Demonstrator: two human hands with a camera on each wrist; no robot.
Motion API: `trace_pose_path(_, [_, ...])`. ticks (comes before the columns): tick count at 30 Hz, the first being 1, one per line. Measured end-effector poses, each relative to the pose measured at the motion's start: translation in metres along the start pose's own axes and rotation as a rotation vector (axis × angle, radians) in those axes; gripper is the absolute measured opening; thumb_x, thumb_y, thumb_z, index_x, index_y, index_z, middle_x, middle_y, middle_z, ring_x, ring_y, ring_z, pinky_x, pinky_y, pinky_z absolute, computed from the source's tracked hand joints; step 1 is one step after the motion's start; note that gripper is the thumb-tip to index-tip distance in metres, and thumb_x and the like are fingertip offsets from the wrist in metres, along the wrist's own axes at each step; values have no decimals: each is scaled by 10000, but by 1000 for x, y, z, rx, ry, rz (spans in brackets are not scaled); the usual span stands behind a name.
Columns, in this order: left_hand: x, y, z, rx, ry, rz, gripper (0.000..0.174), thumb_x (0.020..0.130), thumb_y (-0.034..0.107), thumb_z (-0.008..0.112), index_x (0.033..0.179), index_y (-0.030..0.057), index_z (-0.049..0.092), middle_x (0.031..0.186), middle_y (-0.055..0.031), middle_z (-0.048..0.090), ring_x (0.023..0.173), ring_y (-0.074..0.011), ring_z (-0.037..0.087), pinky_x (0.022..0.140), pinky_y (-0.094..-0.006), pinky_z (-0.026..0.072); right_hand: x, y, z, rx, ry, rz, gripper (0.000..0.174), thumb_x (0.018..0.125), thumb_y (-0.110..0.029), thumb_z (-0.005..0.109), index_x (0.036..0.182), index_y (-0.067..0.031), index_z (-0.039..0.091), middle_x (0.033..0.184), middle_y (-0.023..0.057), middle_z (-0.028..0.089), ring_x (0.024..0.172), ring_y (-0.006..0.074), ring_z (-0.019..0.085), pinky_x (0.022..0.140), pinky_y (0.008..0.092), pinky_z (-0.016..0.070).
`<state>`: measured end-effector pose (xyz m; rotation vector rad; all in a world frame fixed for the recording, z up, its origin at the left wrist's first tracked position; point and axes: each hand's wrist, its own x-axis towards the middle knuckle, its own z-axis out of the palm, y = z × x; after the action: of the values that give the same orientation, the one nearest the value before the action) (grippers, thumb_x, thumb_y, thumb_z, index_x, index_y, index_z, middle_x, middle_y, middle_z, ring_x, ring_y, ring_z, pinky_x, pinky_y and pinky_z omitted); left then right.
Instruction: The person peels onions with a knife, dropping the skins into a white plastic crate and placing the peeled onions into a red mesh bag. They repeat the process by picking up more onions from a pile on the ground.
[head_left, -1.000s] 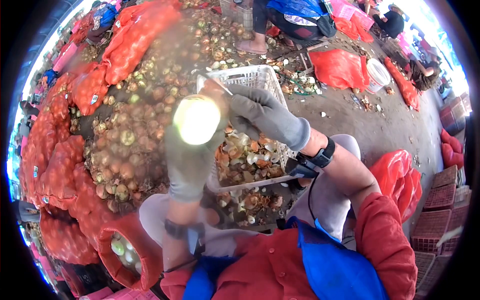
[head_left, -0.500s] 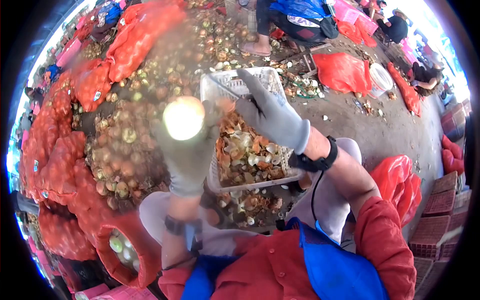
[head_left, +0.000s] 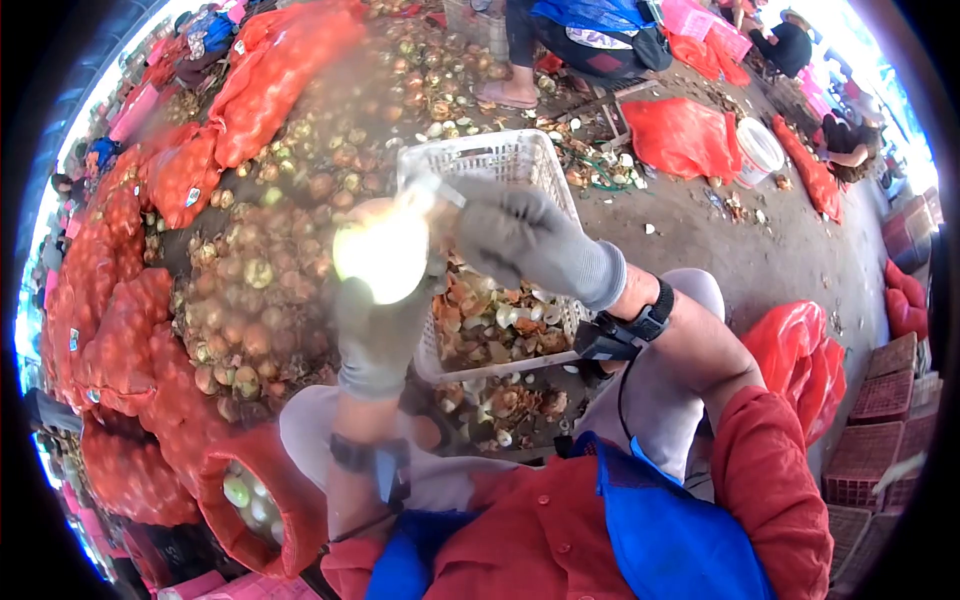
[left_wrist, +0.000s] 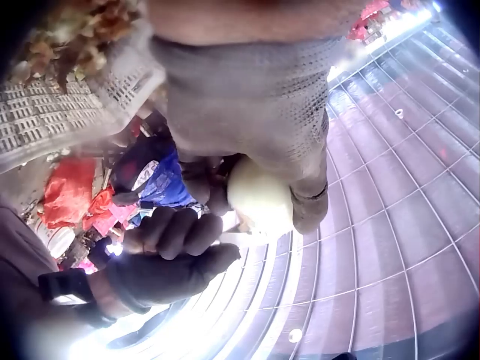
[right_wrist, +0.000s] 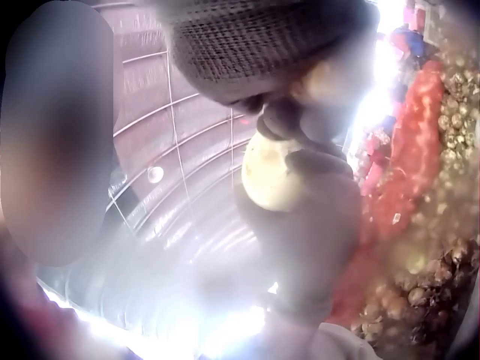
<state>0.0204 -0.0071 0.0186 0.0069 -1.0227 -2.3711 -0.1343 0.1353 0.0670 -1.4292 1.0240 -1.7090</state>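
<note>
My left hand (head_left: 382, 330) wears a grey knitted glove and is spread only as wide as the smooth, pale onion (head_left: 383, 255) it holds, fingers on one side and thumb on the other. The onion is held above the near end of a white plastic crate (head_left: 470, 148), towards its left side, and bright light bleaches most of its skinless, rounded face. My right hand (head_left: 530, 235), gloved alike, is just beside it, its fingers curled in around what is probably a small knife (head_left: 450, 193), though glare and blur spoil that spot.

The crate has slotted walls and bears a loose bed of papery, curled onion peelings (head_left: 500, 315), brown and white. It stands on bare grey-brown ground (head_left: 690, 245) littered with scraps. To my left lie a heap of brown-skinned onions (head_left: 255, 285) and bulging red mesh sacks (head_left: 110, 345). Another person (head_left: 595, 50) sits beyond the crate, and plastic crates (head_left: 870, 440) are stacked off to my right. A ribbed, curved roof (left_wrist: 397, 255) arches overhead.

The onion bulges up and away from my left wrist, out past the glove; it is near-round, so no long axis stands out.
</note>
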Motion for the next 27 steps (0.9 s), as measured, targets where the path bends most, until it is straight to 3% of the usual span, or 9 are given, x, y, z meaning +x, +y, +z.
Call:
trace_pose_path(2, [-3,2,4,7,-41,37,934,806,682,760,1485,107,477,1296,-75,650,1036,-202,644,847,-350,503,6,-29,-5,-66,293,414,550,1102,-307,524,1556,-16,413,800,-50,517,625,37,465,503,209,400])
trace_pose_path(5, [-2,15,6,63,-195,34,839,830,489,804,1447,39,455,1352,-121,569,1237,-237,577,1015,-350,487,7,-26,-21,-262,286,230,560,1089,-277,549,1564,-23,395,800,-33,542,656,45,487,523,226,428])
trace_pose_path(10, [-1,18,5,188,-101,36,839,852,469,778,1474,26,430,1376,-117,564,1252,-235,571,1048,-365,463,-10,-32,7,-599,73,42,604,1050,-152,561,1595,-28,333,760,12,603,561,118,567,554,283,485])
trace_pose_path(13, [-1,18,4,274,-202,-46,835,911,466,718,1543,45,371,1454,-89,535,1368,-251,508,1179,-431,369,-8,-17,18,-970,1,-121,706,992,-234,647,1600,-79,322,639,141,621,552,323,659,545,423,532])
trace_pose_path(17, [-4,12,22,260,41,-37,905,815,494,792,1483,1,432,1345,-123,608,1211,-231,611,1046,-384,468,-4,-25,13,-1070,-51,-46,686,985,-227,650,1587,-77,355,667,156,648,559,311,663,554,422,537])
trace_pose_path(19, [-3,17,21,304,-20,-63,899,813,502,790,1475,2,445,1346,-127,611,1225,-238,608,1066,-393,458,-4,-22,2,-1245,-139,-50,615,983,-111,620,1559,-55,413,1029,207,712,751,310,709,683,405,554])
trace_pose_path(22, [-2,20,12,345,-98,-61,900,790,484,818,1459,-4,465,1328,-134,627,1223,-246,617,1067,-397,469,-13,-10,-2,-934,34,-168,470,1035,-207,601,1480,-73,533,664,58,645,526,185,618,535,338,507])
trace_pose_path(24, [-8,20,4,349,-139,-19,916,748,431,877,1442,-16,479,1290,-141,651,1191,-246,640,1028,-389,511,-9,-14,-9,63,86,152,438,1079,-307,566,1411,-21,588,863,-23,647,767,104,601,650,278,499])
trace_pose_path(27, [1,21,12,419,-143,9,925,723,381,915,1431,-22,479,1283,-134,650,1133,-228,660,971,-350,540,-6,-34,-21,-260,-52,378,489,1081,-297,555,1477,-13,507,890,3,633,798,114,610,692,296,523])
